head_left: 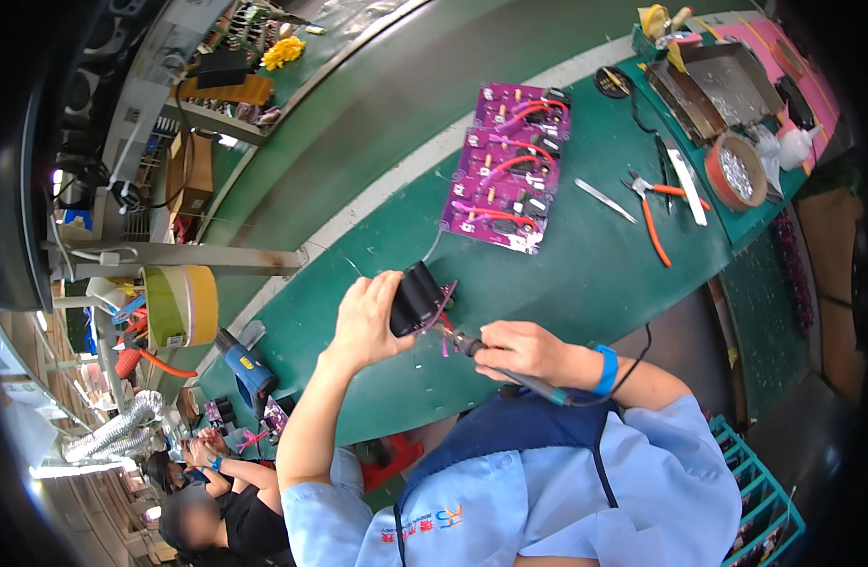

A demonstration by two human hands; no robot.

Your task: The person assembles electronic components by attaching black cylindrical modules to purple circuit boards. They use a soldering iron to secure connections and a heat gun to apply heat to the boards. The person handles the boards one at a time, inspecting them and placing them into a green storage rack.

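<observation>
My left hand (363,317) is closed around a small circuit board assembly with black cylindrical parts (418,299), held tilted above the green bench. In my right hand (521,350) is a soldering iron (538,386), gripped like a pen. Its tip is at the edge of the purple board (441,307), where red wires show; whether it touches is too small to tell. A blue band circles my right wrist. Beyond my hands lies a panel of purple circuit boards (509,168) with red wires and black parts. A thin strand of wire runs between that panel and the held assembly.
Orange-handled cutters (649,213), white tweezers (606,200) and a white strip (687,187) lie to the right. Past them stand a round tub of small parts (735,172) and a cardboard tray (717,90). A blue heat gun (245,369) and a co-worker (235,506) are at the left.
</observation>
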